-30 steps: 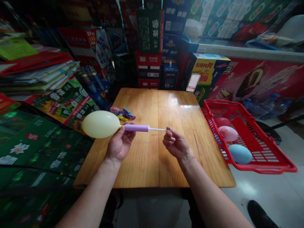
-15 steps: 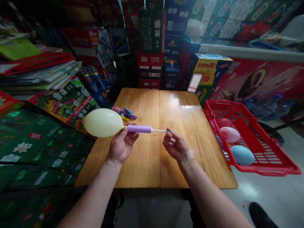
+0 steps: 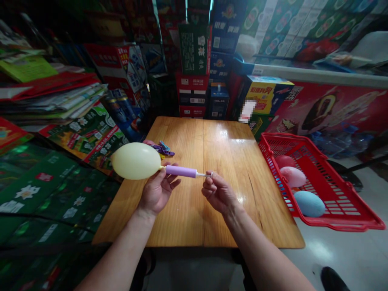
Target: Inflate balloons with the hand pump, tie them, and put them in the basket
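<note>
A pale yellow inflated balloon (image 3: 136,161) sits on the nozzle end of a purple hand pump (image 3: 181,171), both held above the wooden table (image 3: 194,218). My left hand (image 3: 157,190) pinches the balloon's neck at the nozzle, its other fingers behind the pump barrel. The pump's thin white rod sticks out to the right, and my right hand (image 3: 218,190) is closed on the handle at its end. Behind the yellow balloon lies a small pile of uninflated balloons (image 3: 163,148), purple, blue, yellow and pink; the balloon partly covers it.
To the right of the table stands a red plastic basket (image 3: 336,190) with a blue balloon (image 3: 309,203), a pink balloon (image 3: 293,177) and a red one inside. Green cartons (image 3: 39,190) flank the left side. Stacked boxes (image 3: 194,89) rise behind the table's far edge.
My right hand has moved left, pushing the rod further into the pump, so less of it shows. The pump now tilts slightly down to the right. The view has shifted a little.
</note>
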Demonstrator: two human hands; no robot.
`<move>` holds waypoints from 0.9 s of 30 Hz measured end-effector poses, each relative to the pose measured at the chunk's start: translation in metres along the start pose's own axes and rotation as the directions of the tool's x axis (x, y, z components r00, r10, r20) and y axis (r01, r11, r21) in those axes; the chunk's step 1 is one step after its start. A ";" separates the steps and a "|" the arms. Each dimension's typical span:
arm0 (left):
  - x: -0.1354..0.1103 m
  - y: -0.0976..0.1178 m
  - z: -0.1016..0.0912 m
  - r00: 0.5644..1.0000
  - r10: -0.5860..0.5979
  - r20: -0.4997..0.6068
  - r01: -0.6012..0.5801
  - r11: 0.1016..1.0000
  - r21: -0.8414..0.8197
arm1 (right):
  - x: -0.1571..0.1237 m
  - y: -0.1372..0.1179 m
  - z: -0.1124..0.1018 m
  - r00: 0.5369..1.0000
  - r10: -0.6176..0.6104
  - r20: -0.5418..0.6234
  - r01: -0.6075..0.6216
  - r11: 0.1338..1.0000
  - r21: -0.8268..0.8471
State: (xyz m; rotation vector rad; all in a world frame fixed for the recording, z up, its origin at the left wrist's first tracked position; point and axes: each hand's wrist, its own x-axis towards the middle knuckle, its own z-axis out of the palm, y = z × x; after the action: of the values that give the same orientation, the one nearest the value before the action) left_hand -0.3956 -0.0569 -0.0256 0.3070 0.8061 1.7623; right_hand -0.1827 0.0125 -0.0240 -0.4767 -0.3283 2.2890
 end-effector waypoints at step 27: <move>0.000 0.003 -0.005 1.000 0.016 -0.020 -0.016 1.000 0.011 | 0.002 -0.010 -0.004 1.000 0.026 0.010 -0.025 0.999 -0.024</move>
State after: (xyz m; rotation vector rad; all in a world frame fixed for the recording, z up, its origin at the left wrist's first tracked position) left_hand -0.4006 -0.0594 -0.0271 0.3041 0.8300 1.7793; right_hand -0.1754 0.0212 -0.0243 -0.4846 -0.3572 2.3151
